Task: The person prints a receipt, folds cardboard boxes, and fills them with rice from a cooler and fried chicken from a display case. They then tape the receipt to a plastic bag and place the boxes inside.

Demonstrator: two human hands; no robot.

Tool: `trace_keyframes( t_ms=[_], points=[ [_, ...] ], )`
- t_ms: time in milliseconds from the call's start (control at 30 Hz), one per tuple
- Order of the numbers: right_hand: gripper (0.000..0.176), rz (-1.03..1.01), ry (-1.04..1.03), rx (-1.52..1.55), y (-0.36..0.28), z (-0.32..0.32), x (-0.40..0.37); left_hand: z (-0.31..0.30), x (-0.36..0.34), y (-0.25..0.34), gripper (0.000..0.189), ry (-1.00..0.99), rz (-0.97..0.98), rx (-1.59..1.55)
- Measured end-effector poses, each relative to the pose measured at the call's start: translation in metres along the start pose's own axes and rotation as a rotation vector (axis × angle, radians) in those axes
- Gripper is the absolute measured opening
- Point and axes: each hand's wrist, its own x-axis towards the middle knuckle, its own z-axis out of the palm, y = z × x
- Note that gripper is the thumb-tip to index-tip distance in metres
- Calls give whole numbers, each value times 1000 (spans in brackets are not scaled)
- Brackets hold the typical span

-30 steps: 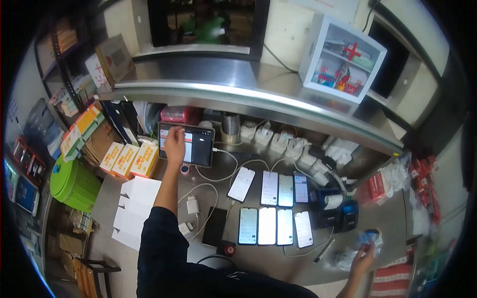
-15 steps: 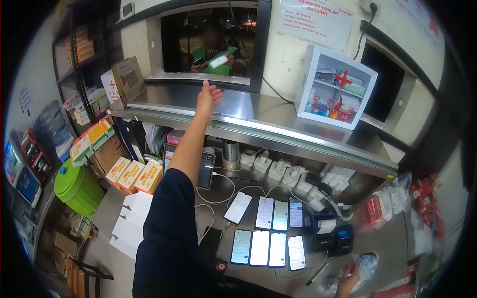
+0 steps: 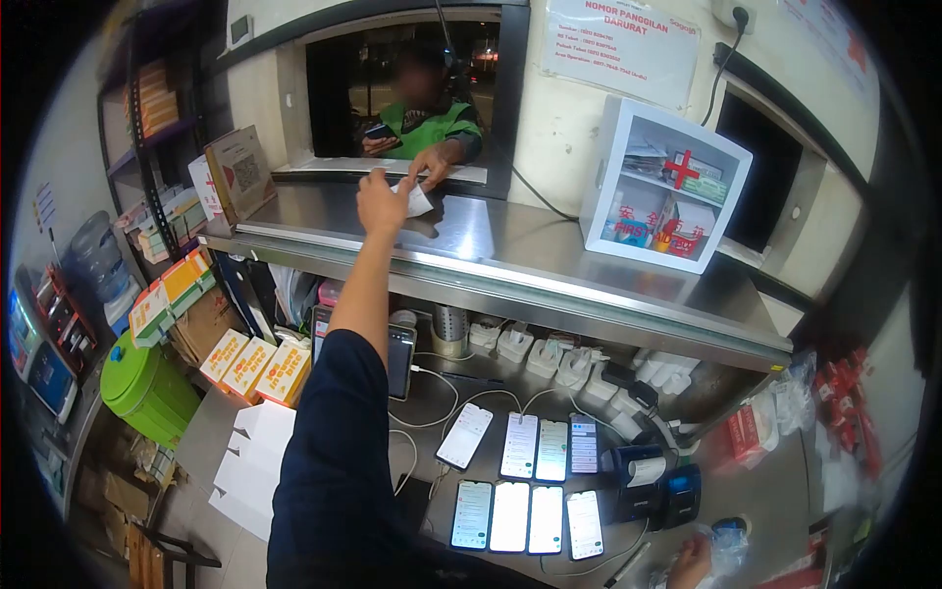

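Observation:
My left hand (image 3: 381, 204) is stretched out over the steel counter (image 3: 491, 240) to the service window and grips a small white paper slip (image 3: 418, 199). A person in a green jacket behind the window has a hand (image 3: 432, 162) on the same slip. My right hand (image 3: 690, 565) is low at the bottom right edge, resting on a crumpled plastic bag (image 3: 726, 545) on the lower desk. Whether its fingers grip the bag is hidden.
Several lit phones (image 3: 525, 486) lie in rows on the lower desk with chargers and cables. A tablet (image 3: 397, 358) leans under the counter. A white first-aid cabinet (image 3: 667, 187) stands on the counter. A green bin (image 3: 147, 388) and boxes (image 3: 255, 363) sit left.
My left hand left the tablet, rose to the window, and now holds the white slip the other person was holding out. My head tilted up. The right hand stayed by the plastic bag.

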Motion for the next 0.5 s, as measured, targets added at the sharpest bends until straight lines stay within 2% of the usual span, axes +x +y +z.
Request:
trace_keyframes(
  t_ms=[67, 133, 167, 233, 400, 433, 467, 500],
  points=[
    [24, -13, 32, 7, 5, 7, 2, -5, 6, -2, 62, -32, -70, 57],
    [22, -17, 57, 9, 20, 17, 4, -11, 9, -1, 66, -289, -338, 209],
    [21, -67, 85, 38, 35, 26, 7, -9, 9, -5, 66, -303, -334, 215],
    [19, -102, 107, 60, 47, 34, 8, -2, 10, -13, 70, -412, -270, 366],
    [23, -70, 81, 60, 32, 29, 12, 11, 24, -26, 80, -444, -267, 315],
    [23, -57, 82, 74, 27, 26, 11, 30, 38, -54, 76, -429, -194, 246],
    [23, -71, 106, 50, 28, 26, 11, 52, 59, -85, 74, -435, -60, 227],
    [23, -70, 134, 17, 28, 27, 11, 62, 68, -103, 70, -348, 127, 194]
  ],
)
